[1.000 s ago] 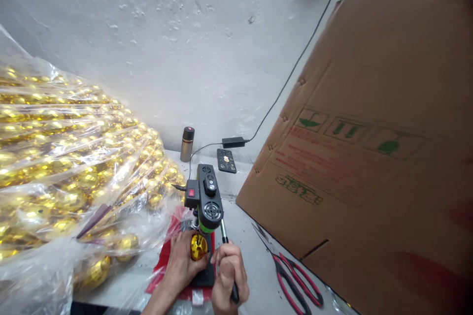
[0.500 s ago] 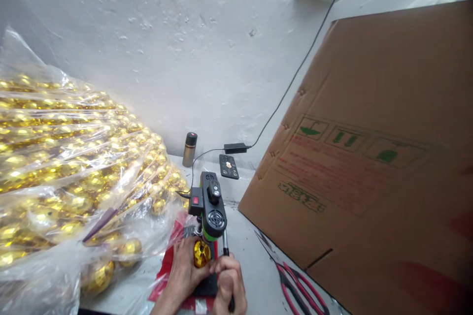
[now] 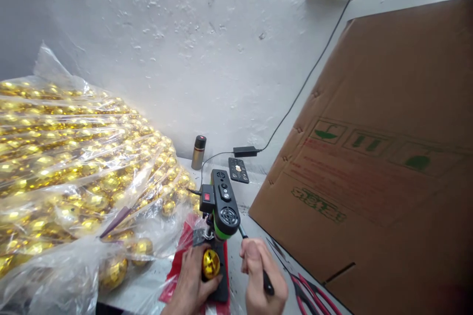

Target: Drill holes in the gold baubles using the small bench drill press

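Note:
My left hand (image 3: 194, 275) is wrapped round a shiny gold ball (image 3: 211, 264), holding it on the black base (image 3: 220, 293) of a small bench drill press (image 3: 224, 206). The ball sits just below and in front of the press's black and green head. Dark marks or openings show on its upper face. My right hand (image 3: 263, 275) grips the black-handled lever (image 3: 268, 283) at the right side of the press. Whatever bit is under the head is hidden. Red plastic sheet (image 3: 179, 261) lies beneath the base.
A clear bag (image 3: 74, 182) full of gold balls fills the left. A large cardboard box (image 3: 369, 157) leans at the right, with red-handled scissors (image 3: 314, 295) beside it. Behind the press are a bottle (image 3: 198, 152), a phone-like black slab (image 3: 238, 171) and a power adapter (image 3: 245, 151) with its cord.
My right hand has swung the lever outward to the right, away from the ball. My left hand still holds the ball, now a little clear of the head. The whole view has shifted slightly.

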The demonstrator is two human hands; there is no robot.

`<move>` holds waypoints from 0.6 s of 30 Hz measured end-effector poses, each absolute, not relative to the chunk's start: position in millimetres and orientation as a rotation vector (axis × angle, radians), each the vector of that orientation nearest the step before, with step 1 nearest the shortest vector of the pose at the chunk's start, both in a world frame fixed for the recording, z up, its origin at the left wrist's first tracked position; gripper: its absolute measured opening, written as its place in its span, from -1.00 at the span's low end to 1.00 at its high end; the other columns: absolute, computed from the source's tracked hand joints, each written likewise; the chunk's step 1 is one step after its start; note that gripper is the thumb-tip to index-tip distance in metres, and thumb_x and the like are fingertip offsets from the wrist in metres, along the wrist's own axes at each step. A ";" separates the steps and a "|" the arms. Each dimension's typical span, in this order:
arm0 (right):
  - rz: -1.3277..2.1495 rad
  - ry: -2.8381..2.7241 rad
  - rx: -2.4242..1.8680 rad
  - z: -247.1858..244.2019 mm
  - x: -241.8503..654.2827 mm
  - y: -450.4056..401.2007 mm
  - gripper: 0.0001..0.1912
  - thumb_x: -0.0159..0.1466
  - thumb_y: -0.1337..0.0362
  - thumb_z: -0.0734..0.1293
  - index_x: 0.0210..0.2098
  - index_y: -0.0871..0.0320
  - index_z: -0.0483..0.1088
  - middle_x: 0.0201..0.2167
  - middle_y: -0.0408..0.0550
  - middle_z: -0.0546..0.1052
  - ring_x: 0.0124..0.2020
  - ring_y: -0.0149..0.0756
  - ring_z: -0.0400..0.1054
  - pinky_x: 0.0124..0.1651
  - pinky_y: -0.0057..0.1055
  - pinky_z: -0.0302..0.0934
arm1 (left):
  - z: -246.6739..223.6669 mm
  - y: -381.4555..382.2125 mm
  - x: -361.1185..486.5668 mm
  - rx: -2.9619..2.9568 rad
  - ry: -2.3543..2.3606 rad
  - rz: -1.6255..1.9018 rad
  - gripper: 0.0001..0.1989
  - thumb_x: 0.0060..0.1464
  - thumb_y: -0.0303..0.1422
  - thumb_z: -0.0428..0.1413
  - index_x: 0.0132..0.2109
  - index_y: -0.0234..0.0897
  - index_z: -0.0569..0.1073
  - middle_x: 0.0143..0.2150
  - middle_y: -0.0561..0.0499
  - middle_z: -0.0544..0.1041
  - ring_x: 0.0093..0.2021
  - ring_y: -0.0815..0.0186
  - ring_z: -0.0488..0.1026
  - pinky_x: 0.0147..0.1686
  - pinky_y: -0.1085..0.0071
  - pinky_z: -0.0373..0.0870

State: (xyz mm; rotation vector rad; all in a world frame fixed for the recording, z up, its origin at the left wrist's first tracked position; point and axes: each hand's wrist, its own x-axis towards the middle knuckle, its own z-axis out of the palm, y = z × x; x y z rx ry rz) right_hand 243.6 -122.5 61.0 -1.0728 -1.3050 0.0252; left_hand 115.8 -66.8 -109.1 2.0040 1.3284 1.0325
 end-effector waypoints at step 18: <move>0.126 -0.988 -1.024 46.7 206.0 -125.0 -0.62 0.53 0.34 0.22 -0.46 0.10 0.27 -0.48 -0.18 0.28 -0.51 -0.38 0.19 -0.41 -0.35 0.05 | -44.5 63.9 35.1 1.570 1.596 1.328 -0.73 -0.01 -0.04 0.26 -0.35 -0.09 0.44 -0.46 -0.02 0.55 -0.12 -0.18 0.65 -0.10 0.06 0.52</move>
